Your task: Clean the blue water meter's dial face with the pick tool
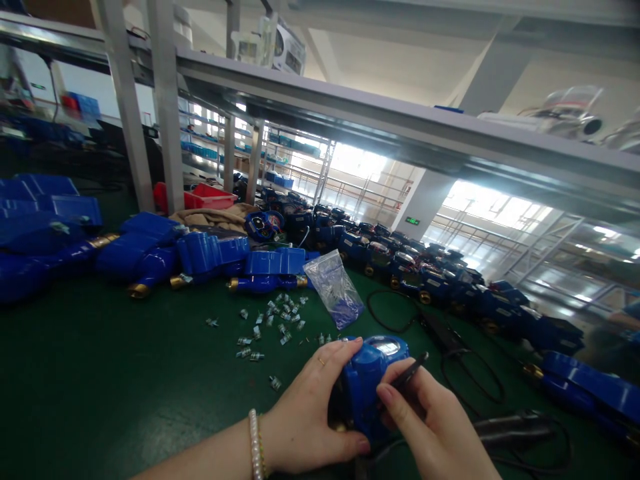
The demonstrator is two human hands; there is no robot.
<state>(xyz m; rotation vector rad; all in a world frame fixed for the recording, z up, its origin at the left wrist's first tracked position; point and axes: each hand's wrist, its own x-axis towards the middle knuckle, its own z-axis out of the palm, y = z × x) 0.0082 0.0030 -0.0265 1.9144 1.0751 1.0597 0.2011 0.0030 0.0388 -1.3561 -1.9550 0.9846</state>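
My left hand (310, 410) wraps around a blue water meter (367, 380) that rests on the green table, its round display window facing up. My right hand (433, 427) presses against the meter's right side and pinches a thin black tool (410, 372) that points up and to the right. A ring and a pearl bracelet are on the left hand and wrist. Just left of the meter, several small metal screws (273, 320) lie scattered on the mat.
A clear plastic bag (334, 287) lies behind the screws. Rows of blue water meters (210, 257) line the back and right of the green table (100, 373). Black cables (470, 373) loop to the right, and a red bin (213, 197) stands at the back.
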